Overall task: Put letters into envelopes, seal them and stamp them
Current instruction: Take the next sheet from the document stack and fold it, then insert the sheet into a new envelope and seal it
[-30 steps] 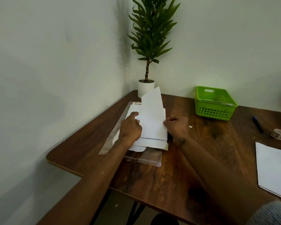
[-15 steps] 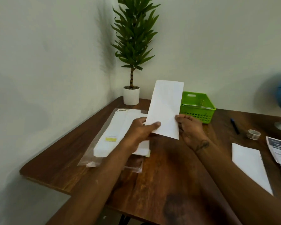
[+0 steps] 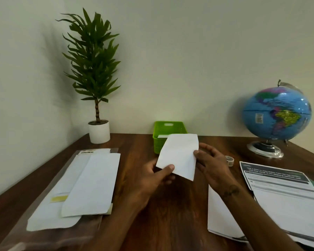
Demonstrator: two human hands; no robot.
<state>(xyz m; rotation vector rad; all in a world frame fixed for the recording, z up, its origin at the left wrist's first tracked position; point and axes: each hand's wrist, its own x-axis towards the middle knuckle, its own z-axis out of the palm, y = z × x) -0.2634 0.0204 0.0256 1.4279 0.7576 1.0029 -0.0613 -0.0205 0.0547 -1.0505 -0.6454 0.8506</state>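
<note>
Centre of the frame, above the wooden table [image 3: 170, 223], a white envelope [image 3: 179, 156] is held up in the air, tilted. The left hand [image 3: 152, 178] pinches its lower left corner, thumb on top and fingers curled beneath. The right hand [image 3: 210, 163] is at the envelope's right edge, thumb touching the paper, fingers spread and relaxed behind it; whether they grip it I cannot tell. Lower left of the frame, a stack of envelopes [image 3: 80, 187] lies on a clear plastic sleeve [image 3: 49, 238]. Lower right, a folded white sheet [image 3: 219, 220] lies under the right forearm, with printed papers [image 3: 283, 192] beside it. Behind the held envelope stands a green basket [image 3: 163, 131]. A potted plant [image 3: 96, 84] stands upper left, a globe [image 3: 276, 115] at right, and a roll of clear tape [image 3: 229, 160] near the right hand.
</note>
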